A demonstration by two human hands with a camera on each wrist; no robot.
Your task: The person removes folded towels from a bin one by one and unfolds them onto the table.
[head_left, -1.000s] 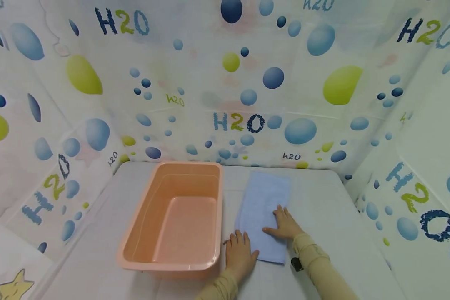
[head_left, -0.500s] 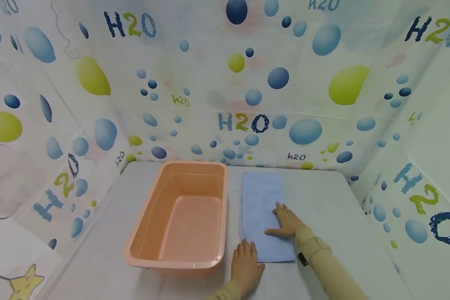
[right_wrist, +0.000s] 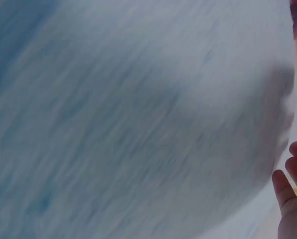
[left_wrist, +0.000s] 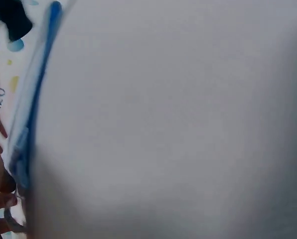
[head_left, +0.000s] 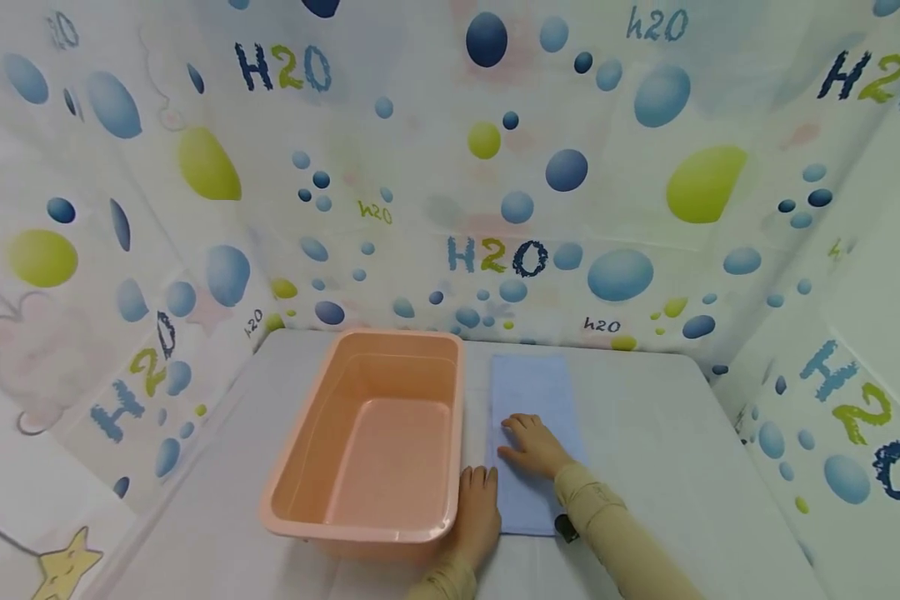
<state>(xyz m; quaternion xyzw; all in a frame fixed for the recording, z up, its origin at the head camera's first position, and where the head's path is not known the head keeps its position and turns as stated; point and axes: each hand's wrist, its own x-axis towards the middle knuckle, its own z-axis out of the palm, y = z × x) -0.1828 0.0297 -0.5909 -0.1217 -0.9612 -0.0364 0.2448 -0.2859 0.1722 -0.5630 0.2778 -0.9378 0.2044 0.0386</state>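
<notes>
A folded light-blue towel (head_left: 536, 387) lies lengthwise on the white table, right of an orange-pink plastic basin (head_left: 397, 462). My right hand (head_left: 534, 447) rests on the towel's middle, fingers extended and pointing left. In the right wrist view the fingers of that hand (right_wrist: 293, 199) are spread at the right edge, close over the blurred cloth. My left hand (head_left: 477, 518) lies in the narrow gap between basin and towel, straight fingers pointing away from me, its side at the towel's near left edge. The left wrist view shows the towel (left_wrist: 33, 114) as a thin blue edge.
The basin's right rim (head_left: 461, 433) stands close beside my left hand. A white table (head_left: 645, 433) extends to both sides. Behind and around it hang white curtains (head_left: 390, 150) printed with blue and green bubbles. A small black device (head_left: 566, 527) sits under my right wrist.
The towel, slanted at first, now lies straighter. My right hand has slid left across it. My left hand has shifted left off the towel's corner, toward the basin. The head view has turned slightly.
</notes>
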